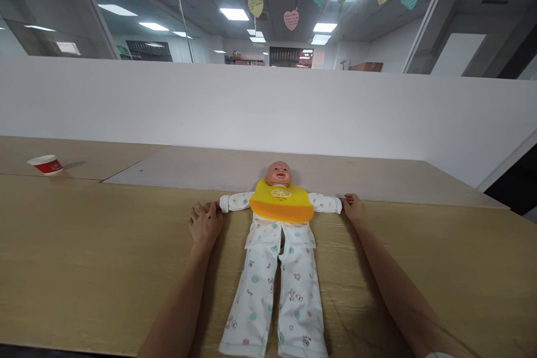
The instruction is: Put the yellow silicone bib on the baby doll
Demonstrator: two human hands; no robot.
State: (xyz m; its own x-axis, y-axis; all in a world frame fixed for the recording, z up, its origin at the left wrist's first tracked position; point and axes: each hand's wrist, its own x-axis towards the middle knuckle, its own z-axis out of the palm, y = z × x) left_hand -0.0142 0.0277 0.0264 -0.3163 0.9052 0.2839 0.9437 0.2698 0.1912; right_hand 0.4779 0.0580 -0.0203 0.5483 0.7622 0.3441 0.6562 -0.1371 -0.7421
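Our left hand and right hand seem clamped, just beyond the sleeve cuffs, on the baby doll lying on the counter.

The yellow-bibbed doll lies face-up, arms outspread.

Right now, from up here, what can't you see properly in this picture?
All in the head view:
Feet of the doll: out of sight; the trousers reach the bottom edge.
Chest of the shirt: hidden under the yellow bib.
Doll's hands: mostly covered by the person's left hand and right hand.
Writing on the heart-shaped notes: too small.
Marking on the cup: too small.
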